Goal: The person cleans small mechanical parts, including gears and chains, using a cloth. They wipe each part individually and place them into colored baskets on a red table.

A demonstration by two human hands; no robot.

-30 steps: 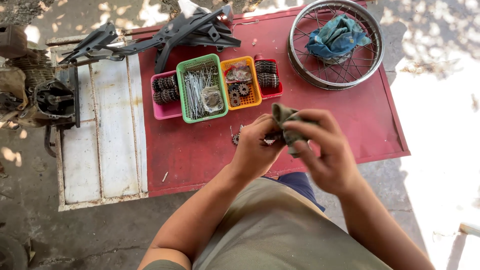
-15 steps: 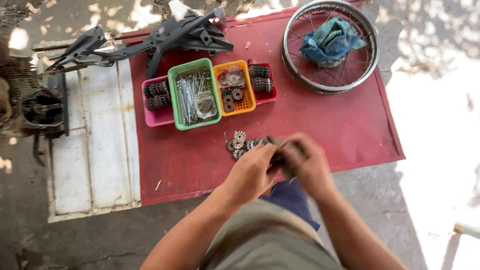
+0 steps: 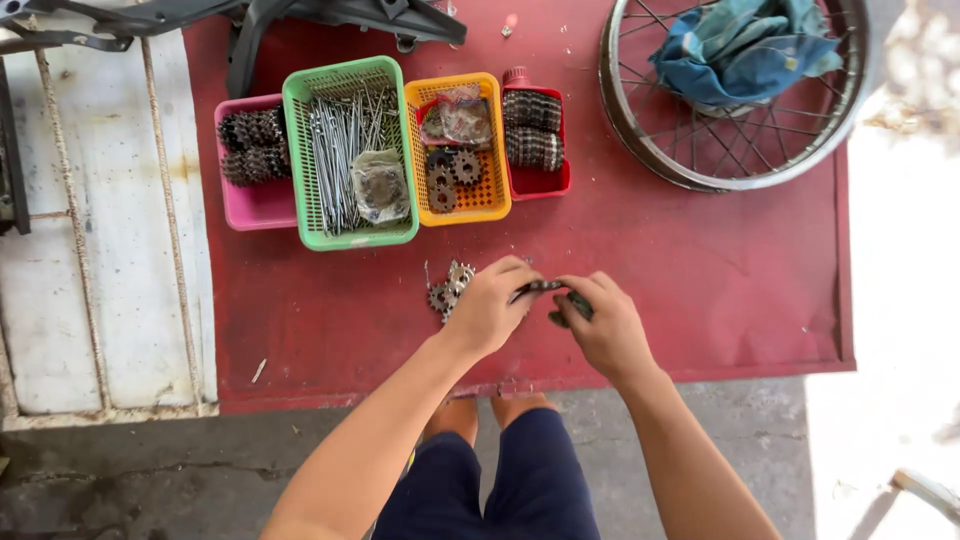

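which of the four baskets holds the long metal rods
The green basket, second from the left and the largest. It holds long silvery rods and a small plastic bag. The pink basket, orange basket and red basket hold toothed gears instead.

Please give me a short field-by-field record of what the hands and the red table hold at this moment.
left hand: pinching one end of a small dark metal part
right hand: on the other end of the part, with a dark cloth-like scrap in its fingers
beside left hand: small pile of sprockets
surface: red table
green basket: long metal spokes
yellow basket: sprockets, bagged parts
pink tray: dark cogs
wheel rim: blue cloth inside
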